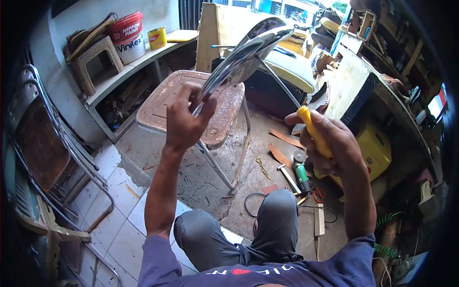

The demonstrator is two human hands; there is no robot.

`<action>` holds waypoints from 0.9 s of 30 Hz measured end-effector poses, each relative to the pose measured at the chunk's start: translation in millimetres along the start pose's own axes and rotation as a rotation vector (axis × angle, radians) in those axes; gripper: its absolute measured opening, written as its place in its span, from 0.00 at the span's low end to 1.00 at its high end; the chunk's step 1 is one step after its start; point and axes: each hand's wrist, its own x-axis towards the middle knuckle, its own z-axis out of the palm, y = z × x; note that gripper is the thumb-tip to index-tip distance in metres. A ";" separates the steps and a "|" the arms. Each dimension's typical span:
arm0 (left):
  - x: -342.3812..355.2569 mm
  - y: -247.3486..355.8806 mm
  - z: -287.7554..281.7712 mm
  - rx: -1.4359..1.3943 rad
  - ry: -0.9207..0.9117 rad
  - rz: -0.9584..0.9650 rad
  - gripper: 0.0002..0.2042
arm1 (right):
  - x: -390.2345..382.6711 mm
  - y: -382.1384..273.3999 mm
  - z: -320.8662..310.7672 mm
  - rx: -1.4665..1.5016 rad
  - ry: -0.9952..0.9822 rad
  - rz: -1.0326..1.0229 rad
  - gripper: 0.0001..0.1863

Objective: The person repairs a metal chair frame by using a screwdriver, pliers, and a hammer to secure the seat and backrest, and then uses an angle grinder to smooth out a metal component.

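My left hand [190,115] grips the lower end of a shiny, curved metal piece [248,45] raised above a rusty folding chair [158,112]. My right hand [334,143] is closed around the yellow handle [311,126] of a screwdriver. Its long shaft [282,83] runs up to the underside of the metal piece; whether the tip touches it, I cannot tell. Below my right hand, a green angle grinder [301,174] lies on the floor near a hammer [289,179] and red-handled scissors [318,193].
Stacked folding chairs [43,143] stand at the left. A ledge [172,50] holds a plastic stool [98,64], paint bucket [129,38] and yellow can [157,37]. A padded seat [301,79] is behind the chair, a yellow case [375,155] at the right, with leather strips [282,136] and cables.
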 end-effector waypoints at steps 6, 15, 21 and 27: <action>0.4 5.5 -4.7 -0.189 -0.011 -0.088 0.20 | 31.8 30.2 25.3 -1.408 0.562 -1.028 0.18; -1.5 11.6 4.1 -0.163 0.013 0.023 0.16 | 11.9 10.4 30.7 -1.329 0.528 -0.713 0.19; -0.6 8.7 -1.7 -0.225 -0.032 -0.029 0.15 | 0.0 -15.3 41.1 0.128 0.160 0.102 0.33; 2.6 6.4 -0.2 -0.252 -0.103 -0.011 0.13 | 9.4 6.0 46.8 -1.608 0.730 -0.621 0.18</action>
